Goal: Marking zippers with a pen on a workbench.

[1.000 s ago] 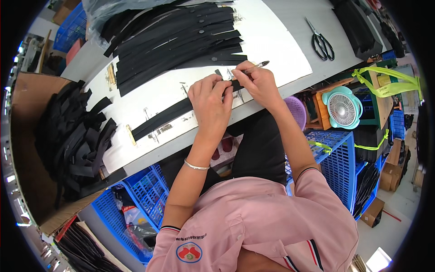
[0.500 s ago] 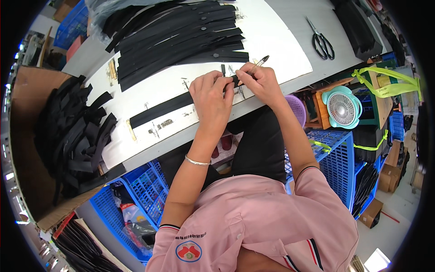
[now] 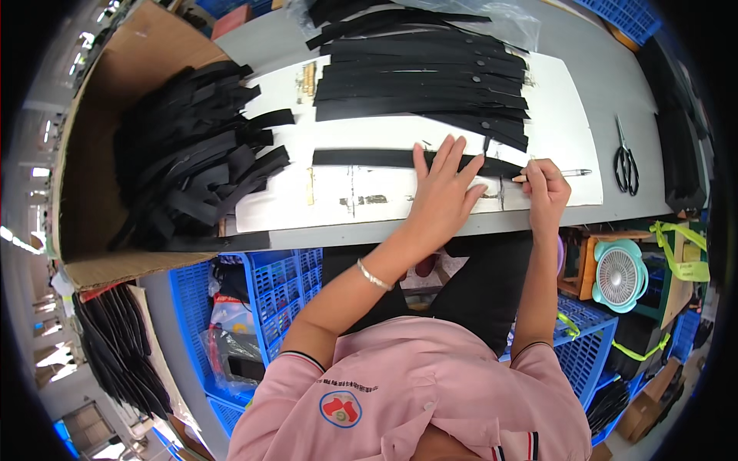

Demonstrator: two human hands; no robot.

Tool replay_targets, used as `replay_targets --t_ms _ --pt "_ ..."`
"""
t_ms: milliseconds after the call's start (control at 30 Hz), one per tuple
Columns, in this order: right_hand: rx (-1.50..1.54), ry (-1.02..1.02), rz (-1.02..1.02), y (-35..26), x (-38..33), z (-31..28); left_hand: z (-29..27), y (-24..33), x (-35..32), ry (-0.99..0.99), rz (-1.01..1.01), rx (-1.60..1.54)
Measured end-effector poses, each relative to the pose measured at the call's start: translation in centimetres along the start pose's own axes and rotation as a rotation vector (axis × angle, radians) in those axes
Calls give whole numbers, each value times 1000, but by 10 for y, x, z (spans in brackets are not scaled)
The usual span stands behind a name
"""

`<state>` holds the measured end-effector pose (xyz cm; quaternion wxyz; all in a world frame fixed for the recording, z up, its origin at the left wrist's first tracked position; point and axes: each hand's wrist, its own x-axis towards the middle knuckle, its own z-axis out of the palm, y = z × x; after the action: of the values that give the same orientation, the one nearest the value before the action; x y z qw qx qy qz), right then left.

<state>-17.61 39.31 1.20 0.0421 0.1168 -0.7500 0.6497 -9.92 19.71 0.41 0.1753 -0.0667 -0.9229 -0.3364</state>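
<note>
A: Left hand [image 3: 442, 192] lay flat, fingers spread, pinning 1 black strip [image 3: 384, 158] on the white sheet [image 3: 330, 196] near the tabletop [image 3: 615, 84] edge. Right hand [image 3: 547, 184] was closed on a pen [image 3: 565, 174], tip at the strip's right end.

B: Progress?

A: Hard to judge — a stack of strips [image 3: 423, 84] lay behind it, a full cardboard box [image 3: 100, 154] on the left. Likely mid-batch.

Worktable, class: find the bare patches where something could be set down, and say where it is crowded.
Free: the grey table between the white board and the scissors, and the board's near strip left of the left hand. Crowded: the board's far half under the stacked strips, and the cardboard box with its heap of black pieces.
</note>
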Motion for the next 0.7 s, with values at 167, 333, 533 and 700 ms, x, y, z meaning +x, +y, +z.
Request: replay_targets --t_ms 167,333,533,700 --pt "58 4 34 -1 5 7 -11 -41 58 -64 27 63" --pt "41 20 97 -6 9 -1 -52 -48 35 61 9 66" --pt "56 -28 97 -1 6 6 -145 -117 -57 365 -185 571" --pt "36 -34 75 1 2 3 -169 -133 -75 382 -202 582"
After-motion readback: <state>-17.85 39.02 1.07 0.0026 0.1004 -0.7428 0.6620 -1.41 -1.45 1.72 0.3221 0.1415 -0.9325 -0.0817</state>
